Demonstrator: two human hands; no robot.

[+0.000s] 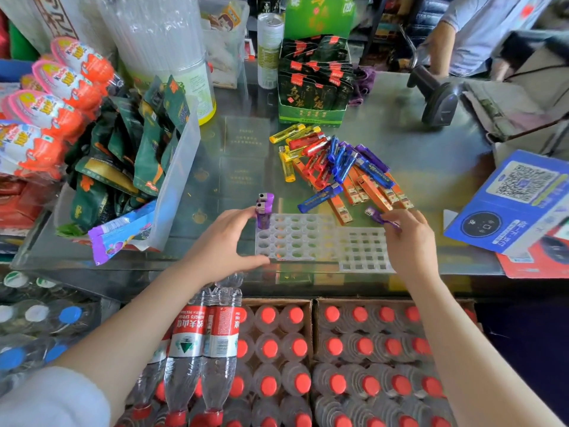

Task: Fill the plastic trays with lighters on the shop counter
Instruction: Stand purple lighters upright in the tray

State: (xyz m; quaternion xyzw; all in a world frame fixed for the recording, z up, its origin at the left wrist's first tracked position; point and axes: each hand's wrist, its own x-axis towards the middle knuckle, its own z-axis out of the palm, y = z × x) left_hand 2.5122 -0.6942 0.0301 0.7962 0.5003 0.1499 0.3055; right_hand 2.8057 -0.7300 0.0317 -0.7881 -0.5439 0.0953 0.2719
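On worktop: tray [295, 238], two lighters slotted.
Left hand [224, 241]: fingers spread, steadying tray.
Right hand [409, 241]: fingers pinching purple lighter [380, 217].
Risk: a tilted insertion could topple the standing lighters.

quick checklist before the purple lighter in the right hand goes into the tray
1. Lighter held: the right hand pinches a purple lighter at its fingertips. Ok.
2. Tray steadied: the left hand rests at the left edge of the round-hole tray. Ok.
3. Free slots: two purple lighters stand upright at the far left corner; the other holes look empty. Ok.
4. Lighter orientation: it lies tilted, not upright for a hole. Not ok.
5. Square-hole tray overlaps the first tray's right edge or only touches it: cannot tell.
6. Supply: the loose lighter pile lies just beyond the trays. Ok.
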